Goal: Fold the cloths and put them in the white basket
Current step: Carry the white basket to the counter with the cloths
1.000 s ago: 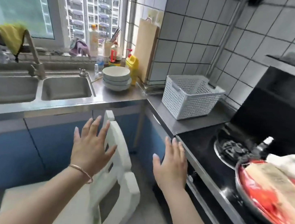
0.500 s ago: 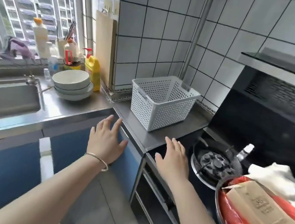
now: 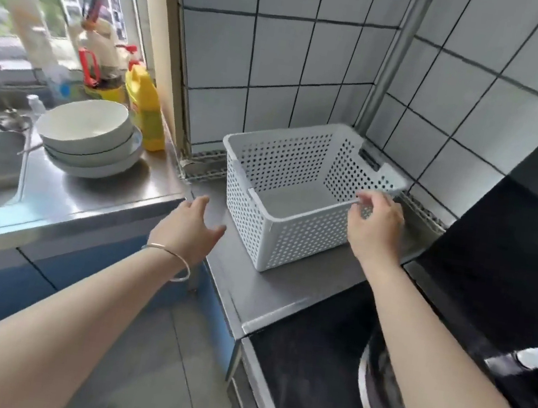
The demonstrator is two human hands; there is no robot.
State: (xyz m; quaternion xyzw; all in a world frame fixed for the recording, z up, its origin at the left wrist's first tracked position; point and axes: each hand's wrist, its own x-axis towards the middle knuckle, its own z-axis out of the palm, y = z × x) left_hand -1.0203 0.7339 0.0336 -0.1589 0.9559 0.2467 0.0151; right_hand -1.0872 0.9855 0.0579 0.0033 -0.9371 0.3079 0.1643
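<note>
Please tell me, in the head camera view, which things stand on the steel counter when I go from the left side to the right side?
Stacked bowls → yellow bottle → left hand, open above the counter edge → white basket → right hand, pinching the basket's rim → black stove.

Plastic basket on brushed steel

White basket point(image 3: 298, 204) is looking matt and perforated, worktop point(image 3: 249, 284) is showing dull metal, wall tiles point(image 3: 277, 63) are shining glossy.

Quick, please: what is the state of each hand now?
Left hand: open, holding nothing, beside the white basket.
Right hand: pinching the basket's near rim.
</note>
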